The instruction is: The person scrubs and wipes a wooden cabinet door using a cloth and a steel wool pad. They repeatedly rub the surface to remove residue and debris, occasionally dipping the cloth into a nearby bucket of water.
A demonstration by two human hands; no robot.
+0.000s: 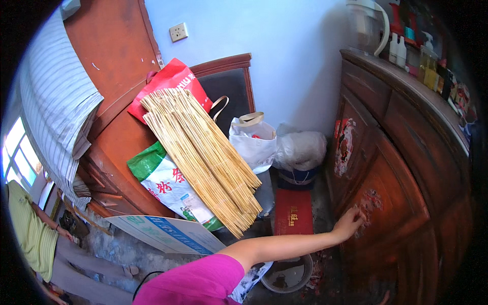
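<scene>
My left arm (290, 251), in a pink sleeve, reaches across to a dark wooden cabinet door (406, 203). My left hand (351, 223) is closed, its fingertips bent against a torn, half-peeled sticker patch (371, 200) on the door. What the fingertips pinch, if anything, is too small to make out. A second sticker remnant (345, 145), red and white, clings to the panel farther back. At the lower edge shows only a sliver of my right hand (385, 297), close to the cabinet's lower part; the rest is out of view.
Below my arm stands a basin (290, 274) of murky water, with scraps (316, 274) on the floor beside it. A bundle of thin canes (203, 157), bags and a red box (294, 211) lie left. Bottles (400, 51) line the cabinet top. Another person (38, 229) is at far left.
</scene>
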